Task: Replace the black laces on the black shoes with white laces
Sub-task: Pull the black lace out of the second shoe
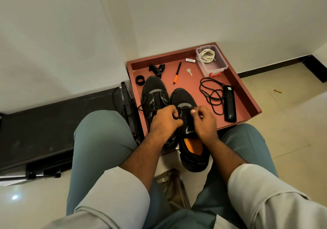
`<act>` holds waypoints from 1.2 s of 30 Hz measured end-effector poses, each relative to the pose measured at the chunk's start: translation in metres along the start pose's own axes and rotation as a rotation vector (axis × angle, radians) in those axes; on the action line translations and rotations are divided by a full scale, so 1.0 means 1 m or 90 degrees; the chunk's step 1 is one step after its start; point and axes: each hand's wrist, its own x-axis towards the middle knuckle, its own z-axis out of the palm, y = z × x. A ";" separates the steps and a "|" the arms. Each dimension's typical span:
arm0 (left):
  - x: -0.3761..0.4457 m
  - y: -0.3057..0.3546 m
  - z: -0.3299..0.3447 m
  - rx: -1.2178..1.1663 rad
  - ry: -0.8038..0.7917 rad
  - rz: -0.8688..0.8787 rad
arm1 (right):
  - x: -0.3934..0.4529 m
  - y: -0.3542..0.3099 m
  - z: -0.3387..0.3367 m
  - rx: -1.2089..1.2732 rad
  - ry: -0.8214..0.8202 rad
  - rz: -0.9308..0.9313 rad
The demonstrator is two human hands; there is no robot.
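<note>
Black shoes (pixel 169 103) side by side, both hands (pixel 184 120) pinching black lace (pixel 184 108) on right shoe

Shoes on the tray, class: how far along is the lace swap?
Done: one black lace lies loose on the tray. In hand: left hand and right hand pull lace on the right shoe. Left: the left shoe keeps its lace; white laces sit unused in the box.
</note>
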 end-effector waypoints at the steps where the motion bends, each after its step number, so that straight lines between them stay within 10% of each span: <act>1: 0.001 -0.001 0.001 -0.011 -0.004 0.005 | 0.003 -0.001 -0.002 0.152 0.051 0.111; 5: 0.006 -0.003 0.003 -0.026 -0.014 0.008 | 0.011 0.004 -0.013 0.457 0.137 0.323; 13: 0.007 -0.003 0.003 -0.071 -0.033 -0.007 | -0.004 0.002 -0.001 -0.292 -0.103 -0.206; 21: 0.006 -0.004 0.004 -0.083 -0.035 -0.012 | 0.012 0.015 -0.035 0.250 0.270 0.219; 30: 0.003 0.000 -0.001 -0.087 -0.048 -0.013 | -0.017 -0.014 -0.002 -0.362 -0.113 -0.105; 36: 0.005 -0.005 0.000 -0.105 -0.057 -0.027 | 0.003 -0.006 -0.027 0.145 0.171 0.096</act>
